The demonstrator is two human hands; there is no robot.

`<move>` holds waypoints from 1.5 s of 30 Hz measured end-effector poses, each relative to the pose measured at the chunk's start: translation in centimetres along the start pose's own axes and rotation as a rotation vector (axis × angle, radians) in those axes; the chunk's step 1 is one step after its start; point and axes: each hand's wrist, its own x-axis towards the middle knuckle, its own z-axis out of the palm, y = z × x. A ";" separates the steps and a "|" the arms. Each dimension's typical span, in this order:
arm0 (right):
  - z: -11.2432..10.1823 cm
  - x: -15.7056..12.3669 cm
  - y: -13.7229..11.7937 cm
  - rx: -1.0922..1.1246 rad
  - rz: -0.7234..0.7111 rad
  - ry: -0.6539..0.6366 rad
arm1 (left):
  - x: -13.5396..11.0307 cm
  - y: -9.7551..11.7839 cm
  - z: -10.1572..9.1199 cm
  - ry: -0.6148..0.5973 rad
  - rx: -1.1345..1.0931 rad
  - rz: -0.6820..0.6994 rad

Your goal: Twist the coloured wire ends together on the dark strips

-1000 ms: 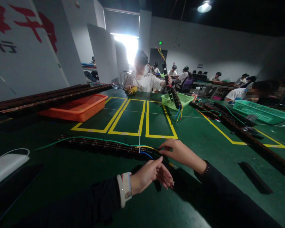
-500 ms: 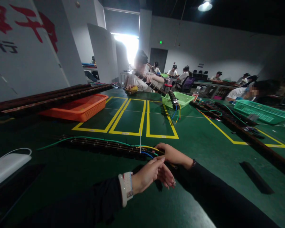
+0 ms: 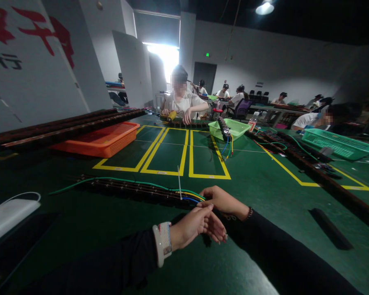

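Observation:
A black cable chain (image 3: 132, 189) lies across the table in front of me, with a green wire (image 3: 110, 178) along its top. Green, yellow and blue wires (image 3: 190, 197) come out at its right end. My right hand (image 3: 226, 203) has its fingers closed around these wires from the far side. Just below, my left hand (image 3: 193, 227) meets it, thumb and fingers closed at the same wires; its lower fingers are partly stretched out, and the grip itself is largely hidden. A white cable tie (image 3: 179, 184) stands up from the chain just left of my hands.
An orange basket (image 3: 110, 141) and long dark chains (image 3: 64, 127) are at the left. A light green basket (image 3: 233, 128) with a chain end stands beyond; a teal basket (image 3: 338, 143) is at right. A dark strip (image 3: 330, 229) lies near my right arm. A co-worker (image 3: 184, 100) sits opposite.
The yellow and other wires now lie closer together, drawn into my right hand. The cable tie leans slightly left. The co-worker opposite has lowered a chain to the table.

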 end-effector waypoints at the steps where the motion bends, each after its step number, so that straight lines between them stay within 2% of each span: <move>1: 0.1 -0.1 0.0 -0.054 0.003 0.045 | 0.1 0.0 -0.1 0.003 -0.012 -0.006; 5: 0.7 -0.4 -0.5 -0.416 -0.052 0.223 | 0.4 -0.2 -0.4 0.069 -0.161 -0.025; 9: 1.3 -0.8 -1.1 -0.775 -0.120 0.297 | 0.8 -0.8 -0.6 0.153 -0.379 0.092; 13: 2.0 -1.2 -1.3 -1.060 -0.204 0.267 | 0.9 -1.1 -0.7 0.248 -0.528 0.190; 17: 3.0 -1.5 -1.8 -1.282 -0.331 0.212 | 1.2 -1.0 -0.8 0.288 -0.627 0.186; 20: 3.7 -1.8 -2.4 -1.358 -0.370 0.184 | 1.5 -1.1 -0.9 0.315 -0.628 0.194; 24: 4.6 -2.3 -2.8 -1.334 -0.330 0.183 | 1.6 -1.1 -0.9 0.332 -0.645 0.191; 29: 4.8 -3.2 -2.8 -1.167 -0.293 0.218 | 1.4 -0.6 -0.7 0.345 -0.607 0.186; 34: 1.9 -3.7 -4.6 -0.843 -0.216 0.110 | 1.4 -0.7 -0.8 0.334 -0.547 0.173; 39: -1.9 -3.7 -4.9 -0.703 0.027 0.246 | 1.4 -0.9 -1.1 0.275 -0.537 0.176; 42: -2.9 -3.5 -3.8 -0.663 0.154 0.145 | 1.4 -0.8 -1.1 0.226 -0.543 0.193; 45: -3.1 -3.2 -2.8 -0.554 0.185 -0.048 | 1.4 -0.6 -1.0 0.199 -0.525 0.209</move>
